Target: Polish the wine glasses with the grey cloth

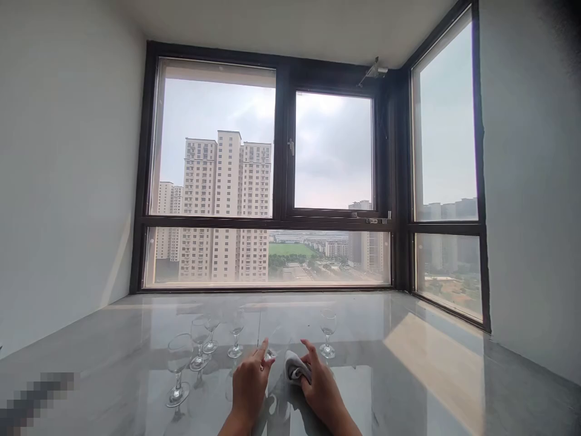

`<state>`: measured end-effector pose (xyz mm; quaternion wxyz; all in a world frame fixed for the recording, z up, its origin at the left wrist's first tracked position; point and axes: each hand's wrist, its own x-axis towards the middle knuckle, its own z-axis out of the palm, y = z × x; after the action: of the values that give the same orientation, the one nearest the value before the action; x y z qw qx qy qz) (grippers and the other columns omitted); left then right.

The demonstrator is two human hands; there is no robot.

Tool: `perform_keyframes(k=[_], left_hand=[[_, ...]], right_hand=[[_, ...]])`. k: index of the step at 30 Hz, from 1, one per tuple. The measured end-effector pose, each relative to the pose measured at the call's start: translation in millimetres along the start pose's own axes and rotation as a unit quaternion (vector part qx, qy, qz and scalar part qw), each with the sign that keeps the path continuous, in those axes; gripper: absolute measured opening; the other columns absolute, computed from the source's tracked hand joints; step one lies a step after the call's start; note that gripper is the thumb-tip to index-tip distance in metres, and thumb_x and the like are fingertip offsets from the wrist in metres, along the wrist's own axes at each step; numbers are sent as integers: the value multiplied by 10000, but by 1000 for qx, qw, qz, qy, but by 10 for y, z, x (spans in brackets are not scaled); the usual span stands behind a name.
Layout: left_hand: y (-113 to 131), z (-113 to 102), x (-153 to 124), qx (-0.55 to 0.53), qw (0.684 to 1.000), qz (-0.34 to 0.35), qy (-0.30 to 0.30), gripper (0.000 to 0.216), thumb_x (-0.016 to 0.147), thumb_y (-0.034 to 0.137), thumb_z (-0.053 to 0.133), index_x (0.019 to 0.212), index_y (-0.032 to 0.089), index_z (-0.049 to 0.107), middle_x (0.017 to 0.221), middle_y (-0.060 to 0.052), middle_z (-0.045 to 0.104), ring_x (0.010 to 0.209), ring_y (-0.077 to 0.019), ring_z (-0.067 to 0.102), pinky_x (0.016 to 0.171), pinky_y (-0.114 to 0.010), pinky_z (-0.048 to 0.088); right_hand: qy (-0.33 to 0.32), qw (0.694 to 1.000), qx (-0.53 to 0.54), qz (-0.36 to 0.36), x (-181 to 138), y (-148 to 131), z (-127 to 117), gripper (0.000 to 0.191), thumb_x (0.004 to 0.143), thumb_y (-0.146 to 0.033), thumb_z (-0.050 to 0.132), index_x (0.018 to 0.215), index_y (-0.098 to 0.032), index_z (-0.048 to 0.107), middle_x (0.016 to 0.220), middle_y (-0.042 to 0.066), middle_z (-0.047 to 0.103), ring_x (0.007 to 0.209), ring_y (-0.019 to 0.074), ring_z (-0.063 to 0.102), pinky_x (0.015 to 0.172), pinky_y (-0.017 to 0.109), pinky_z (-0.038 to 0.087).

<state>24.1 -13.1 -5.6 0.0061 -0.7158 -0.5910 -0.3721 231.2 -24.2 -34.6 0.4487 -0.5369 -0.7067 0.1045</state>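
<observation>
Now the left hand [249, 381] grips a wine glass [272, 356] (barely visible) while the right hand [323, 387] clutches a white cloth [295, 367] above the bench [408, 375].

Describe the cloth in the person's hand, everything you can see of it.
The cloth is small, white or pale grey, soft and crumpled into a wad with dark folds. The right hand grips it, fingers curled over its right side. It sits low in the middle of the view, above the glossy grey table, pressed toward a clear glass held by the left hand. How the two meet is hard to make out.
</observation>
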Motion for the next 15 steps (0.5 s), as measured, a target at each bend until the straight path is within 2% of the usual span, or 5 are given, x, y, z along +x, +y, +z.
perform_keyframes(k=[6,11,15], left_hand=[[158,-51,-1,65,997,9,-49,479,929,128,560,1380,252,666,1176,-91,765,1057,-236,717,904,-319,511],[188,-55,-10,78,992,49,-85,520,905,91,536,1386,239,664,1162,-99,761,1085,-266,693,958,-367,487],[182,-32,-26,75,992,60,-86,541,886,80,539,1386,244,666,1114,-89,765,1057,-270,690,948,-372,480]], right_hand=[[48,998,23,-38,-17,-5,27,743,766,-105,490,1491,-246,411,1026,22,744,908,204,715,846,303,531],[121,989,72,-51,-11,-79,54,618,807,-184,507,1421,-250,481,944,10,729,850,203,718,816,302,559],[144,984,92,-52,-3,-107,26,518,862,-236,488,1380,-235,479,924,17,725,819,204,710,803,318,563]])
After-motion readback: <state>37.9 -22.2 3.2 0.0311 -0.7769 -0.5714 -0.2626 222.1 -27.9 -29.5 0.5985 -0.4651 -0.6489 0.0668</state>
